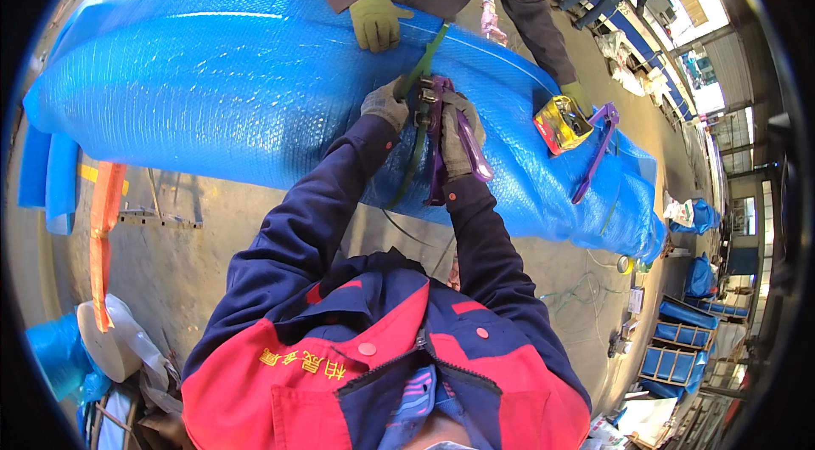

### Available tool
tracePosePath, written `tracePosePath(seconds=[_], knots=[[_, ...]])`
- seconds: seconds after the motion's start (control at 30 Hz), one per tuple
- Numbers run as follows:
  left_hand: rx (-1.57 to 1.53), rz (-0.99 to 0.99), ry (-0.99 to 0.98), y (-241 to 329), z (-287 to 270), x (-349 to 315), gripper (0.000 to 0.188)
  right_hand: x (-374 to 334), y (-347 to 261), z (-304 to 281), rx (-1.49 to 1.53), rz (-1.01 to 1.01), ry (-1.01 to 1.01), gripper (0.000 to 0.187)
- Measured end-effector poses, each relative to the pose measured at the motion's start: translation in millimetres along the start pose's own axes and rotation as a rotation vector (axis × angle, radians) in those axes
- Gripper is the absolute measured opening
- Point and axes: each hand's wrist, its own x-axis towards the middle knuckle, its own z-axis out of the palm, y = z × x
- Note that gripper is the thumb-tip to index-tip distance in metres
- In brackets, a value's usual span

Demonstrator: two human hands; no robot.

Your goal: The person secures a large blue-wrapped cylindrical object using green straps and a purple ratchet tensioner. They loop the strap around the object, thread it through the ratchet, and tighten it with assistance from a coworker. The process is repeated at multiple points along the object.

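Head view: right hand (463, 140) has its gloved fingers clamped around the purple tool (436, 163), which sits on the blue wrap (212, 93) right under them. Left hand (387, 104) is just left of that, fingers curled in at the green strap (432, 49); can't tell if they're actually pinching it. Strap runs up past those fingertips, away from the wearer. Just beyond the left fingers, a co-worker's yellowish glove (375, 21) rests on the wrap. Over to the right of the right fingers there's a yellow-and-red box (560, 126), then another purple tool (597, 154).
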Motion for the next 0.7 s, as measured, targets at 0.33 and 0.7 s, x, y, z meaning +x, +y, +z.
tracePosePath(seconds=[0.33, 0.7], knots=[[-0.227, -0.08, -0.059, 3, -3, -8, 0.046, 3, 13, 6, 0.066, 0.004, 0.015, 0.021], [-0.602, -0.269, -0.276, 31, -19, -30, 0.043, 6, 18, 9, 0.127, 0.038, -0.029, 0.02]])
